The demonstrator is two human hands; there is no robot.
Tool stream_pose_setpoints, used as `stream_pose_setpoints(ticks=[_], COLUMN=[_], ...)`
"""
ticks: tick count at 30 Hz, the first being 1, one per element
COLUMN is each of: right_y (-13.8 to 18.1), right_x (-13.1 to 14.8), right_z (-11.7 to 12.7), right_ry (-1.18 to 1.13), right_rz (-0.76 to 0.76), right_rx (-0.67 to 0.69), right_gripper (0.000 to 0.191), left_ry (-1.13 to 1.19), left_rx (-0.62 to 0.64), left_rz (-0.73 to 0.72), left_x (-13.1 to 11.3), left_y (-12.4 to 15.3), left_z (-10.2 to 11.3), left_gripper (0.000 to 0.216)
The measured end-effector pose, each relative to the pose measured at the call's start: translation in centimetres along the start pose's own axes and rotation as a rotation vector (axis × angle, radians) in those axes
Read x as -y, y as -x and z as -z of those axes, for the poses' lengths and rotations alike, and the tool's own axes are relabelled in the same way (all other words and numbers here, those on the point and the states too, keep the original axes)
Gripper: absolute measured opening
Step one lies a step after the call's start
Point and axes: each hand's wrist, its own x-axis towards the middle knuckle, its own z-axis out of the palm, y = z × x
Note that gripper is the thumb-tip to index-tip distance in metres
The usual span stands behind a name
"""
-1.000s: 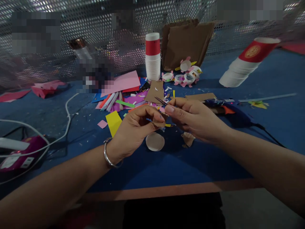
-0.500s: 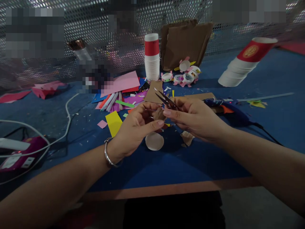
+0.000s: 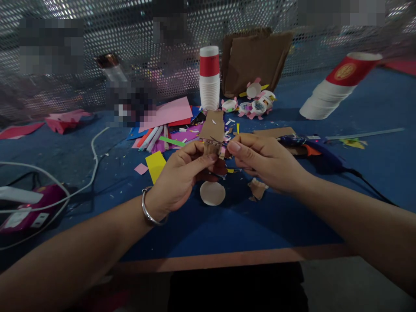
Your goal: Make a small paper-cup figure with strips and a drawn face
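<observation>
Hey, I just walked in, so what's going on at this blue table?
A person's left hand pinches a small brown cardboard piece. The right hand holds a thin, dark, pointed metal tool, probably scissors, at the cardboard's upper edge; whether it is cutting, I can't tell. A pale round disc and a torn brown cardboard scrap lie nearer the person, on the blue tabletop. Behind the hands, a red-and-white paper cup stack stands upright.

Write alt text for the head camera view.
A person's left hand pinches a small cardboard piece while the right hand holds a thin pointed tool near its upper edge. A pale disc lies on the blue table below, with coloured paper and two cup stacks beyond.
</observation>
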Motion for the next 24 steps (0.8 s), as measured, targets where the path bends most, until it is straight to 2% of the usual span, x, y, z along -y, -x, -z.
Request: stream_pose_setpoints(ticks=[4, 12, 17, 24], right_y=[0.08, 0.16, 0.26, 0.22], right_x=[0.1, 0.32, 0.35, 0.53], right_z=[0.02, 0.02, 0.08, -0.13], right_ry=[0.012, 0.082, 0.112, 0.126], right_rz=[-0.001, -0.008, -0.019, -0.002], right_rx=[-0.025, 0.006, -0.002, -0.002], right_gripper=[0.055, 0.061, 0.061, 0.062], left_ry=[-0.011, -0.114, -0.137, -0.142], left_rx=[-0.002, 0.038, 0.017, 0.026], left_rz=[-0.03, -0.082, -0.086, -0.112], left_x=[0.05, 0.33, 0.35, 0.39], left_y=[0.03, 0.33, 0.35, 0.48], left_z=[0.02, 0.13, 0.18, 0.09], left_gripper=[0.026, 0.016, 0.022, 0.02])
